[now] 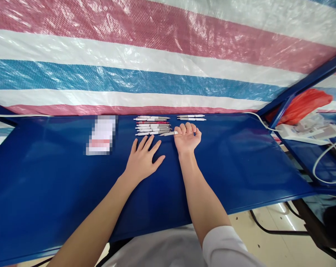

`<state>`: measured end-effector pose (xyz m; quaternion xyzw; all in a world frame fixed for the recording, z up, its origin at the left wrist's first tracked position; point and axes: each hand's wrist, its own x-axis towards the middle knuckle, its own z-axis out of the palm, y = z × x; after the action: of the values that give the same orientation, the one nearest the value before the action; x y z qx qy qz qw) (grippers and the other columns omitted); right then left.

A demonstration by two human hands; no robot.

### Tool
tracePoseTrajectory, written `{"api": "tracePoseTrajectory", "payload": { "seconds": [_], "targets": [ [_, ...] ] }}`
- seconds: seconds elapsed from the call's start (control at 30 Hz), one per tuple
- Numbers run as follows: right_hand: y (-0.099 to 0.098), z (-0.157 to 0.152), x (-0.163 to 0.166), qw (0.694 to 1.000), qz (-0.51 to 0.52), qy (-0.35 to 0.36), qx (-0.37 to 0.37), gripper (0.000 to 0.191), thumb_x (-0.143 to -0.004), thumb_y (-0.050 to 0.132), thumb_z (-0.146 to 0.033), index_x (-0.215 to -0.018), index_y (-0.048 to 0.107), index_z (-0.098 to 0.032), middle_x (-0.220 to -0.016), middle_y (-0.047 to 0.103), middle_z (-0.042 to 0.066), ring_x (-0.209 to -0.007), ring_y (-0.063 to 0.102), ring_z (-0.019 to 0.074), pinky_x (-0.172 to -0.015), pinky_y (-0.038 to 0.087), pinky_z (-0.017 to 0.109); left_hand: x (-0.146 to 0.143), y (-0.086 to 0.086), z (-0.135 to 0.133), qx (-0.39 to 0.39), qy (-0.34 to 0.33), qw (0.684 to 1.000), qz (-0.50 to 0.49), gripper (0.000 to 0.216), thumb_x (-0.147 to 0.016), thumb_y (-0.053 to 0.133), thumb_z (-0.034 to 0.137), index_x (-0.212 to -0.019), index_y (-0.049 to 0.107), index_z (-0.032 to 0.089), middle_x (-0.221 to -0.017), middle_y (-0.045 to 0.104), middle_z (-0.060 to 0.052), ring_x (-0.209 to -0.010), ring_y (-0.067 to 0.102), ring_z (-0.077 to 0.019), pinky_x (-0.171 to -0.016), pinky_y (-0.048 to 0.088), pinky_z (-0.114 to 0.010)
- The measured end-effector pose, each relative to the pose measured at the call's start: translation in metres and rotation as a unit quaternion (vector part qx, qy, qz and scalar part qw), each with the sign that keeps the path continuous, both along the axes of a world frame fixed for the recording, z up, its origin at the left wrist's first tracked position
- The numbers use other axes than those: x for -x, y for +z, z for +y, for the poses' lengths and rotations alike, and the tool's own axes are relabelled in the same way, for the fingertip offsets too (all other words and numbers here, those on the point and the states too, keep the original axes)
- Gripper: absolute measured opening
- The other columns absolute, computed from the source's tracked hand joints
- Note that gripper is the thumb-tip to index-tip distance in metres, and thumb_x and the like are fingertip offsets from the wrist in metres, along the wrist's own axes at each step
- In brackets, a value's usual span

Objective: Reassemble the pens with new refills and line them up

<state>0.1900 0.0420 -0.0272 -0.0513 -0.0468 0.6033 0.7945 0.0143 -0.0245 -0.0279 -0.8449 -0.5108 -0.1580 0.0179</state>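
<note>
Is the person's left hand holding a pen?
No, the left hand is spread open, palm down, near the pens, with none in it.

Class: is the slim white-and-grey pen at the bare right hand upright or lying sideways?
Sideways: the pen points left from the right hand, nearly parallel to the blue tabletop.

Striped plastic sheeting (pixel 129 78) backs a blue table (pixel 234 167).
</note>
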Motion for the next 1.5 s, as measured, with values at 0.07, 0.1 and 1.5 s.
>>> {"api": "tracePoseTrajectory", "payload": {
  "seconds": [0.07, 0.1, 1.5],
  "targets": [
    [0.0002, 0.0005, 0.0000, 1.000, 0.004, 0.001, 0.001, 0.023, -0.086, 0.038, -0.029, -0.065, 0.030, -0.023, -0.058, 0.025, -0.007, -0.049, 0.027, 0.0112, -0.049, 0.032, 0.026, 0.0001, -0.0002, -0.0002, 0.002, 0.001, 1.000, 0.001, 0.054, -0.094, 0.049, 0.048, -0.139, 0.056, 0.020, -0.149, 0.047, -0.015, -0.139, 0.042, -0.0367, -0.116, 0.026, -0.058],
    [0.0002, 0.0008, 0.0000, 1.000, 0.009, 0.002, 0.002, 0.023, -0.087, 0.037, -0.030, -0.066, 0.032, -0.023, -0.058, 0.026, -0.007, -0.049, 0.028, 0.0112, -0.049, 0.033, 0.026, 0.0001, -0.0003, -0.0002, 0.003, 0.001, 1.000, 0.002, 0.054, -0.094, 0.049, 0.048, -0.139, 0.056, 0.020, -0.149, 0.047, -0.015, -0.139, 0.042, -0.0366, -0.116, 0.026, -0.058],
    [0.0026, -0.0078, -0.0062, 1.000, -0.001, -0.018, -0.019, 0.024, -0.091, 0.040, -0.033, -0.069, 0.038, -0.024, -0.059, 0.031, -0.007, -0.051, 0.030, 0.0124, -0.052, 0.034, 0.029, -0.0017, -0.0033, 0.0007, 0.015, -0.004, 1.000, -0.014, 0.054, -0.094, 0.047, 0.049, -0.141, 0.054, 0.022, -0.152, 0.044, -0.012, -0.142, 0.037, -0.0360, -0.118, 0.021, -0.059]
  ]
}}
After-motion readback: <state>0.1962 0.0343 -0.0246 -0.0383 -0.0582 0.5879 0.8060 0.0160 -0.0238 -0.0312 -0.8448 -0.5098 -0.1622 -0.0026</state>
